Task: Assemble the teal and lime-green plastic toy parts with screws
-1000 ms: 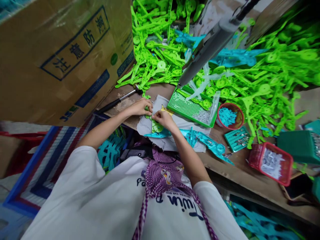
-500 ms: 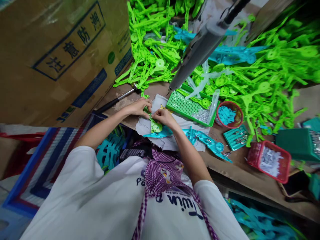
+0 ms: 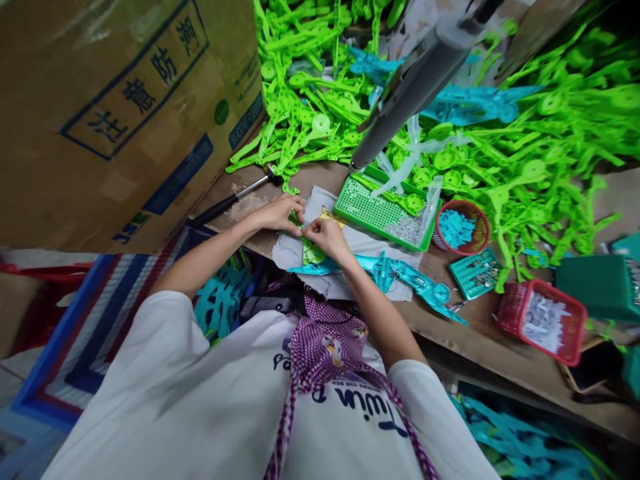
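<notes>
hands [image 3: 281,213] at green plastic part [image 3: 313,253]

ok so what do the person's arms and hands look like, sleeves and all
The left hand and right hand are bare, with no gloves or wristbands showing. The forearms are uncovered too, beyond short, plain white T-shirt sleeves.

Workshop, by look of it, with plastic parts in bulk. Worn brown table [image 3: 320,177], green tray [image 3: 381,231] on it holding small metal pieces [image 3: 405,230]. Behind tray and off to its right: big loose heap of bright green plastic parts [image 3: 533,170]. Above tray: grey stick-shaped tool [image 3: 415,87], slanting down. Left of tray: hammer [image 3: 253,189], then large printed cardboard box [image 3: 210,160]. Right of tray: round red basket [image 3: 481,233] of blue bits; farther right, squarish red basket [image 3: 510,307] of white pieces.
</notes>
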`<state>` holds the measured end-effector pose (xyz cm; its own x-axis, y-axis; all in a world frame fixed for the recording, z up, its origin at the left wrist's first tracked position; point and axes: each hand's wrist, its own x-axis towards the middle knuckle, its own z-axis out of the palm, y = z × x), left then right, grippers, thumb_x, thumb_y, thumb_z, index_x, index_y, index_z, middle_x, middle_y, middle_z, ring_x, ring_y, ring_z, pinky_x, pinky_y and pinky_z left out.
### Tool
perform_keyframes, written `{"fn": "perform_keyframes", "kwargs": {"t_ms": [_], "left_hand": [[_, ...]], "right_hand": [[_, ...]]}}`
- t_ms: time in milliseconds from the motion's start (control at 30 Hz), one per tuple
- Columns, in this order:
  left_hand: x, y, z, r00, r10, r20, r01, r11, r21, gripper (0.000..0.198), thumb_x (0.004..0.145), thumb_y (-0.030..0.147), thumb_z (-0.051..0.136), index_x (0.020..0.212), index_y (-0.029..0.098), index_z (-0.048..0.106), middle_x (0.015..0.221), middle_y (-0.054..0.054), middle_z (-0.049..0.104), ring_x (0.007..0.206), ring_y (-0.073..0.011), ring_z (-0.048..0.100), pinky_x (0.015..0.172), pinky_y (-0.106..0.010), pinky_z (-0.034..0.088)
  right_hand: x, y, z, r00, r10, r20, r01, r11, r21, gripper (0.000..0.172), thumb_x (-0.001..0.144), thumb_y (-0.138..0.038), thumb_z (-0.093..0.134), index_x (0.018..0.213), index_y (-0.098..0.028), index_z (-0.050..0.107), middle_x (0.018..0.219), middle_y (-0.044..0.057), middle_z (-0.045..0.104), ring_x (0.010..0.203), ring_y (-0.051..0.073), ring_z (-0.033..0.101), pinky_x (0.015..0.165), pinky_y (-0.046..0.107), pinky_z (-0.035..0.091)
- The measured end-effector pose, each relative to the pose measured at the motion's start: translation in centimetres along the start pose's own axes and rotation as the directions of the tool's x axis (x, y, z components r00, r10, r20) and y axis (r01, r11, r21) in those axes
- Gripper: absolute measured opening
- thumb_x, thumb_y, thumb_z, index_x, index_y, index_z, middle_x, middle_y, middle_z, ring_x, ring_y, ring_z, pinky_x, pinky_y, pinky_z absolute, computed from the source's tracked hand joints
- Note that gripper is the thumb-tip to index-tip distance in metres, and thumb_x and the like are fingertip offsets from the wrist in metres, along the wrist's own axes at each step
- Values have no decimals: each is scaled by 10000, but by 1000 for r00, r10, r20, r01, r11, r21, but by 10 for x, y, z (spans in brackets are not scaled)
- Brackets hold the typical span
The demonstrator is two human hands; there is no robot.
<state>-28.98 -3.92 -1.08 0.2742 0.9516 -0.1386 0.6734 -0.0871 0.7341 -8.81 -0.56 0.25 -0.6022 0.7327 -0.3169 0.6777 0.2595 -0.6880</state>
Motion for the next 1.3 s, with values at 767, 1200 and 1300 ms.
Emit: {"fn": "perform_keyframes", "kwargs": {"t_ms": [767,1200,1300], "left_hand": [[9,26,-6,992,-121,42,113,980,162,368,628,505,875,716,193,702,1171,-67,643,1194,-352,463,994,-453,322],[8,44,-4,992,-6,128,-26,969,245,165,713,275,796,854,211,742,1160,-77,630,1189,-335,490,991,-443,335],[-5,35,4,979,161,125,-184,964,194,112,816,176,657,873,216,744,1108,-64,668,1090,-257,584,950,-386,390]], "right_hand": [[-66,-23,1,989,-55,140,124,830,-544,392,1048,-317,299,1162,-192,653,1164,133,717,878,216,687,641,295,317],[-76,-15,-12,966,-74,246,224,713,-664,411,1046,-260,245,1289,-220,574,1157,122,682,855,209,680,603,315,271],[-75,-16,-14,968,-47,246,201,730,-654,439,1052,-278,211,1312,-223,561,1183,123,680,844,214,684,612,306,291]]}}
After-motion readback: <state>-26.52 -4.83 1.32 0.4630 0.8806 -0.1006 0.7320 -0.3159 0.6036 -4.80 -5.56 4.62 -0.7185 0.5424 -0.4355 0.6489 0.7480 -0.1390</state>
